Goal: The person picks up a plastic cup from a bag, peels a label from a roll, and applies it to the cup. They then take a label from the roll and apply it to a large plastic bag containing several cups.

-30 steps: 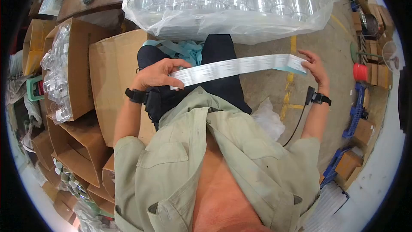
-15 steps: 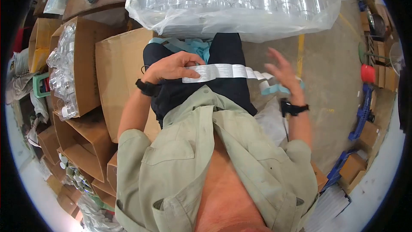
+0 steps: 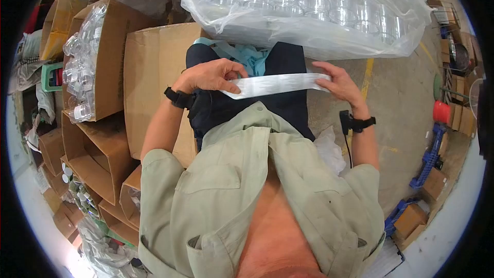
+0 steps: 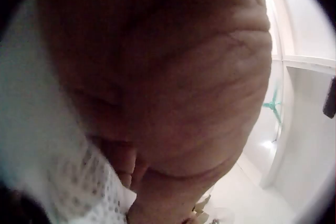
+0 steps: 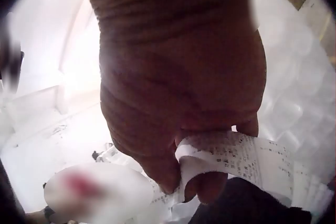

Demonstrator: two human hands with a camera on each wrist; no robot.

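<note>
A white strip of printed labels (image 3: 278, 85) is stretched between both hands above the lap. My left hand (image 3: 213, 77) pinches its left end between thumb and fingers, and my right hand (image 3: 342, 86) grips the right end. Up close in the right wrist view, the strip of labels (image 5: 247, 153) curls over between the fingers, with small rows of dark print on it. The palm of the left hand (image 4: 178, 77) fills most of the left wrist view, the strip of labels (image 4: 89, 187) passing beside it. Crumpled light-blue backing tape (image 3: 252, 59) lies between the thighs.
Clear plastic jars (image 3: 280, 0) wrapped in film stand in a big pack ahead. At left, an open carton (image 3: 113, 62) holds more clear containers, beside a large cardboard box (image 3: 159, 82). White plastic wrap (image 3: 329, 149) lies on the floor at right.
The strip went from stretched out, to slack and folded with its blue backing showing, to taut and shorter between the hands. My right hand swung inward, blurred, and grips the strip closer to the left hand.
</note>
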